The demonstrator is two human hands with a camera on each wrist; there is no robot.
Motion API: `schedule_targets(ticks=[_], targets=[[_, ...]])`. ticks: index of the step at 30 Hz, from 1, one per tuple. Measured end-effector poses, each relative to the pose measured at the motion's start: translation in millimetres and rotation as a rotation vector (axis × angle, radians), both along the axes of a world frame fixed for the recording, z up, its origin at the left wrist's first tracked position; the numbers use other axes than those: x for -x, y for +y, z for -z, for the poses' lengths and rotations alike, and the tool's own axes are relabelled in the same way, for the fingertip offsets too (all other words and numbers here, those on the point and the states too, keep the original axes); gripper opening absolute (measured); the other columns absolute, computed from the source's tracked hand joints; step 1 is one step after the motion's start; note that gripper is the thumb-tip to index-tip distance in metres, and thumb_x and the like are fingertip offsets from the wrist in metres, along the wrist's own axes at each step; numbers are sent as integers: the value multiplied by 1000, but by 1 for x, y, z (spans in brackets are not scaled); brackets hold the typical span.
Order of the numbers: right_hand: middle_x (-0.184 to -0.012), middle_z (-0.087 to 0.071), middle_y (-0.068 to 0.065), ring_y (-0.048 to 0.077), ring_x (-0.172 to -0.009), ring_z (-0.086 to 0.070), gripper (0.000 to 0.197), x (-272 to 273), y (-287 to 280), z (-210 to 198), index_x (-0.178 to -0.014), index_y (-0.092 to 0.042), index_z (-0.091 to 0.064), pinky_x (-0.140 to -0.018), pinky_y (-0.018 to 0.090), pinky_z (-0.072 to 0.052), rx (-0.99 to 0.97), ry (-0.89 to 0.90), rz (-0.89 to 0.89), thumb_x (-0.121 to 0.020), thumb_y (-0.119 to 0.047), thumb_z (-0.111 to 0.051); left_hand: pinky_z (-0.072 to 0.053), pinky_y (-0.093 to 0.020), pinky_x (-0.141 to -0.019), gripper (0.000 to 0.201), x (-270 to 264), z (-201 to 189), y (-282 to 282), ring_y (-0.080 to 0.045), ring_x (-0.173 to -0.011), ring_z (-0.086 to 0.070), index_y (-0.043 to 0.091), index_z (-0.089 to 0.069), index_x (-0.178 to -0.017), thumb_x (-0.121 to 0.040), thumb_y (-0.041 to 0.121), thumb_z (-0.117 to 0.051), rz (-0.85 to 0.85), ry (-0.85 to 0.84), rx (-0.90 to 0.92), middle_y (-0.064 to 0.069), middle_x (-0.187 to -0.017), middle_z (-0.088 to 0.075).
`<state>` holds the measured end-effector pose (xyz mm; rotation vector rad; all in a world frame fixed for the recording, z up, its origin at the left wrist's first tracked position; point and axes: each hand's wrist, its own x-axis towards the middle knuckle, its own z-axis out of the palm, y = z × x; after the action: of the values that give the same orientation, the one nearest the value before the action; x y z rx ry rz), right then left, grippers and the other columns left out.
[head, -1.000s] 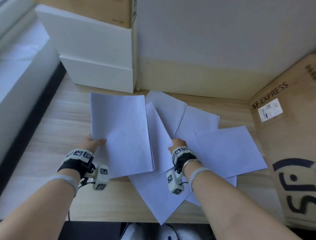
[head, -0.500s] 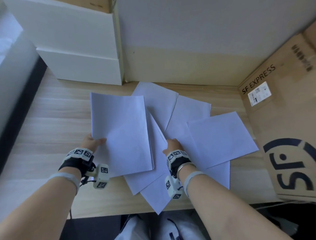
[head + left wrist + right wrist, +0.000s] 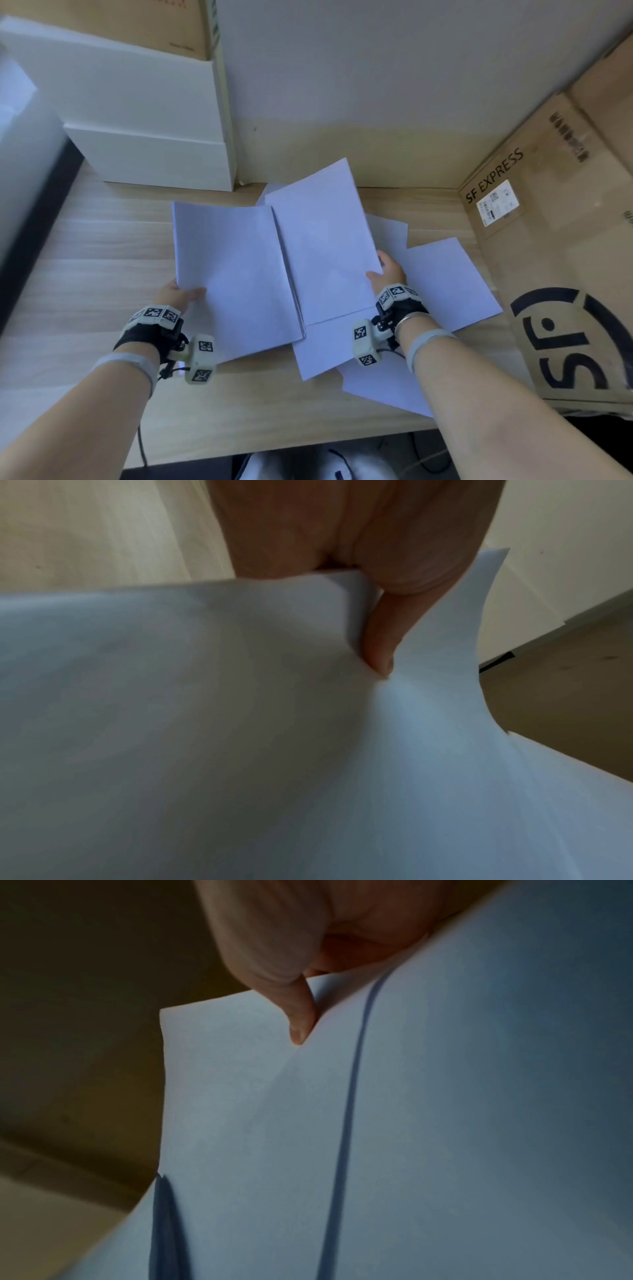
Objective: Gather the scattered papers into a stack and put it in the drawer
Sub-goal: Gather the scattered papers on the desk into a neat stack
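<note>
Overhead, left hand (image 3: pixel 178 296) pinches the stack (image 3: pixel 236 274), right hand (image 3: pixel 388 274) a lifted sheet (image 3: pixel 322 246); wrist cameras reveal thumbs on top.

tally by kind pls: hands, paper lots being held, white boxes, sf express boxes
hands: 2, left hand and right hand
held paper lots: 2, stack and lifted sheet
white boxes: 2, upper white box, lower white box
SF Express box: 1
total: 7

Left hand (image 3: pixel 181 295): I'm pinching paper, thumb lying on top, forearm reaching forward.
Right hand (image 3: pixel 387 274): I'm pinching a raised sheet's edge, thumb pressing on top, forearm angling inward.
</note>
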<state>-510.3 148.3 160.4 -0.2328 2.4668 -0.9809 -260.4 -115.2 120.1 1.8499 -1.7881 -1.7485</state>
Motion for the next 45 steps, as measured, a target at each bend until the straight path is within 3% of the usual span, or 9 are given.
schedule_targets(ticks=[8, 12, 16, 18, 23, 26, 31, 39, 45], targets=[[-99, -64, 3, 26, -97, -64, 43, 33, 10, -21, -119, -14, -61, -79, 28, -49, 190, 63, 180, -82, 5, -49, -44, -43, -92, 48, 16, -2, 7, -44, -115, -55, -6, -49, -129, -84, 3, -63, 126, -118, -55, -29, -128, -56], [-111, -64, 8, 15, -94, -54, 47, 13, -17, -19, -124, -10, -57, -80, 23, -41, 163, 22, 72, -83, 10, -46, -44, -46, -89, 45, 23, -3, 11, -39, -99, -55, -8, -49, -129, -85, -3, -57, 164, -154, -88, -32, -124, -56], [-118, -66, 8, 20, -96, -59, 47, -24, -51, 9, -122, -13, -56, -77, 20, -40, 21, -77, -51, -82, 7, -41, -36, -33, -74, 50, 26, -5, 12, -29, -87, -47, -9, -51, -125, -78, 7, -58, 201, -172, -77, -20, -99, -52], [-119, -65, 8, 22, -95, -59, 44, -41, -62, 20, -122, -14, -54, -75, 21, -41, -53, -140, -92, -85, 4, -39, -37, -33, -75, 64, 27, -4, 12, -32, -90, -52, -8, -53, -126, -69, 20, -66, 177, -131, -93, -24, -106, -57], [-123, -59, 12, 29, -109, -60, 41, -74, -87, 34, -128, -11, -44, -80, 25, -45, -194, -197, -205, -89, 1, -39, -40, -38, -89, 61, 23, -3, 12, -39, -119, -52, 0, -46, -136, -88, 37, -57, 205, -169, -77, -23, -132, -54], [-127, -53, 16, 31, -114, -56, 37, -90, -101, 40, -126, -5, -40, -90, 33, -47, -314, -100, -306, -89, 1, -42, -41, -36, -83, 63, 22, -2, 12, -38, -109, -56, -5, -46, -133, -86, 34, -62, 201, -171, -70, -24, -120, -58], [-135, -46, 20, 33, -123, -49, 37, -94, -114, 39, -130, -1, -38, -95, 37, -42, -443, -37, -441, -97, -16, -39, -42, -37, -90, 59, 23, 0, 12, -40, -120, -53, -10, -45, -132, -86, 22, -64, 171, -183, -62, -28, -132, -53], [-138, -35, 12, 33, -127, -35, 45, -42, -111, 37, -130, -14, -38, -99, 46, -38, -484, -11, -106, -89, -21, -55, -47, -47, -96, 51, 10, -3, -3, -41, -110, -59, -3, -52, -127, -83, 17, -67, 93, -56, -59, -27, -124, -60], [-140, -28, 16, 36, -127, -34, 73, -34, -113, 45, -139, -19, -29, -96, 42, -42, -405, -67, -53, -80, -16, -72, -44, -36, -83, 42, 9, -3, -4, -25, -94, -54, -5, -55, -123, -84, 9, -65, 42, 26, -52, -30, -122, -59]])
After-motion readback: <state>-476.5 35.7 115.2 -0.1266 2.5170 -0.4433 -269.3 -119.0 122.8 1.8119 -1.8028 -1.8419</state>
